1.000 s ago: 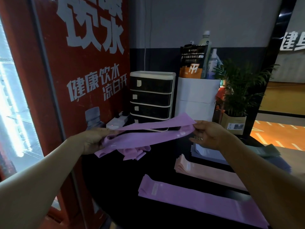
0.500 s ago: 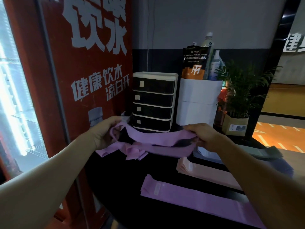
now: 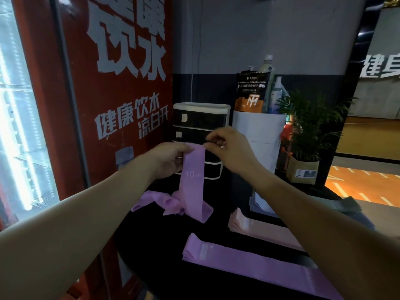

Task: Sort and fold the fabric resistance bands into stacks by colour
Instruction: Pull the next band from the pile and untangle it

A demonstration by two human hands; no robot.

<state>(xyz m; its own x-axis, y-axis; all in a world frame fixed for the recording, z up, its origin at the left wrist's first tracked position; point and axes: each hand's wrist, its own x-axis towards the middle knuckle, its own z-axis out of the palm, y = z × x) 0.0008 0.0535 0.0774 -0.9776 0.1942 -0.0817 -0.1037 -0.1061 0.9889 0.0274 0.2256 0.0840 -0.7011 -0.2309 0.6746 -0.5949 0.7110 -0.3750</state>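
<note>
held band: we saw lilac, white "10"
stack nearest us: lilac
stack behind it: peach-pink
table: black

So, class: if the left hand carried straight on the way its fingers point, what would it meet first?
The left hand points right along the band top, so probably the right hand, though depth is unclear.
</note>
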